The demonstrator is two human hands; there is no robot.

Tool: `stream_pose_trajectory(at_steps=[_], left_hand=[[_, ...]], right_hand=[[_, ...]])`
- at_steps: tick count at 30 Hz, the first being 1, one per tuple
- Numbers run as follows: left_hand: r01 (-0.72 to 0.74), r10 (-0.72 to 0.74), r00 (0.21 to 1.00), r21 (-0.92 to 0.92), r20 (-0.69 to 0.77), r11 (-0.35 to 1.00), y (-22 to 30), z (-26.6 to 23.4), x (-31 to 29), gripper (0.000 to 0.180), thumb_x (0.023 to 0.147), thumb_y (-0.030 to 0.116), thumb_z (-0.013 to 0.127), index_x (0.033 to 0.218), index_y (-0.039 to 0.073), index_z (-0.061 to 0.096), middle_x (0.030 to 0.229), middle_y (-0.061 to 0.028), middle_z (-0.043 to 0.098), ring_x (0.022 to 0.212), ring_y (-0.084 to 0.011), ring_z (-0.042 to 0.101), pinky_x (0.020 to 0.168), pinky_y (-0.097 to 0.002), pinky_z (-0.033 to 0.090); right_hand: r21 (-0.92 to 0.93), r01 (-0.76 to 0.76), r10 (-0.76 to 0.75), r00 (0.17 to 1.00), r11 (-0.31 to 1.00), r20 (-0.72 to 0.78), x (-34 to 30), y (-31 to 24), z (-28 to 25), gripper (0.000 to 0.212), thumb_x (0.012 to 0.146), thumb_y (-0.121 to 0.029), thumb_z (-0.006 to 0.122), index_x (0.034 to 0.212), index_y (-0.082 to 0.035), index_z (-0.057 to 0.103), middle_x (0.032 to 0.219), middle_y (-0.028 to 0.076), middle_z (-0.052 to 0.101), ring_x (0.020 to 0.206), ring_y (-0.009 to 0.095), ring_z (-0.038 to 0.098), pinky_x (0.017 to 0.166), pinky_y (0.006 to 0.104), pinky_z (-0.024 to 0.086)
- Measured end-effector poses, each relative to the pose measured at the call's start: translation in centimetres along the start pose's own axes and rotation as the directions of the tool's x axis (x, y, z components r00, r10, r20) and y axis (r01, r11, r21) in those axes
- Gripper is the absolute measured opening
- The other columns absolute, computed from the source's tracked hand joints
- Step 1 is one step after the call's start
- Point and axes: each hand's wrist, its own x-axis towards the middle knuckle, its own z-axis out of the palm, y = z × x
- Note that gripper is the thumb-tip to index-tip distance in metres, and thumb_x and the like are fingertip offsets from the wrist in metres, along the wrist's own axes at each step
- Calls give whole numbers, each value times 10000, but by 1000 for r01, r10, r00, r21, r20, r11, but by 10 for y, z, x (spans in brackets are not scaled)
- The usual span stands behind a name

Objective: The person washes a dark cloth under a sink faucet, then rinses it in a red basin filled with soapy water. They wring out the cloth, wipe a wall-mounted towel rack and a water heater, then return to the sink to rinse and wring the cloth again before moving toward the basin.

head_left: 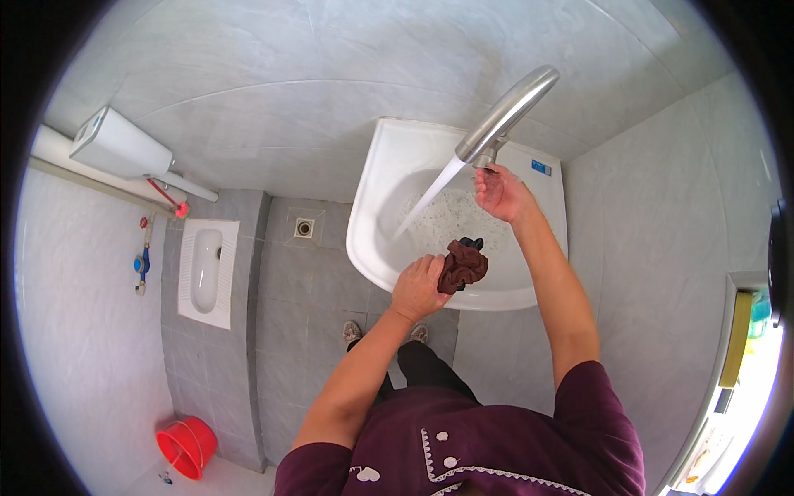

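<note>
Bunched brown cloth (pixel 463 266) with a dark blue-black piece of fabric (pixel 471 243) is gripped in my left hand (pixel 419 288), held over the front rim of the white washbasin (pixel 364 223). My right hand (pixel 503 195) is raised over the basin's right side, its curled fingertips at the base of the metal faucet (pixel 513 112). The exact hold of those fingers is partly hidden. From the spout a stream of water (pixel 430 197) runs into the basin, where foamy water (pixel 455 217) has collected.
A blue label (pixel 541 168) sits on the basin's back right corner. To the left are a squat toilet (pixel 207 273), a white cistern (pixel 124 145), a floor drain (pixel 304 227) and a red bucket (pixel 187 447). Tiled walls stand behind and to the right, with a bright window (pixel 748 397).
</note>
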Motion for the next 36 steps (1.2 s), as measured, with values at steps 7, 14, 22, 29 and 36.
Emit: stream_pose_trajectory(at_steps=[7,14,22,29,36], left_hand=[[-10,10,998,2,-56,1000,0,3,0,564,657,200,759,1124,21,500,923,-131,571,856,-330,599,733,-413,510],[7,-7,997,-1,-72,1000,-3,8,0,567,635,212,758,1117,46,512,936,-134,579,820,-354,609,702,-428,509],[5,-4,999,25,-45,1000,-4,8,-1,580,640,221,764,1127,52,499,946,-126,578,838,-354,608,703,-433,508],[-17,18,999,16,-45,1000,-3,8,-2,572,625,197,770,1109,58,500,932,-128,577,818,-355,602,683,-443,500],[-113,105,977,-29,-186,993,2,-5,-2,504,611,158,784,1044,56,546,909,-133,606,797,-370,606,678,-435,502]], right_hand=[[-79,54,-45,992,995,119,-20,38,-16,458,993,-398,518,1109,31,632,939,135,678,799,248,625,771,364,519],[-659,9,-10,1000,752,1,-7,83,-7,313,924,-256,571,1092,-4,654,1043,130,679,967,247,616,894,370,498],[-792,17,-72,997,610,-34,-12,95,-24,321,898,-308,605,1077,-48,666,1085,58,667,1028,180,581,889,320,478],[-664,35,-126,988,747,-89,-29,107,-32,316,898,-300,616,1077,-47,673,1065,68,675,987,172,609,877,305,480],[-875,291,-589,808,388,8,-59,120,-67,298,945,-279,596,1051,-16,688,1010,111,700,953,202,648,865,335,495]])
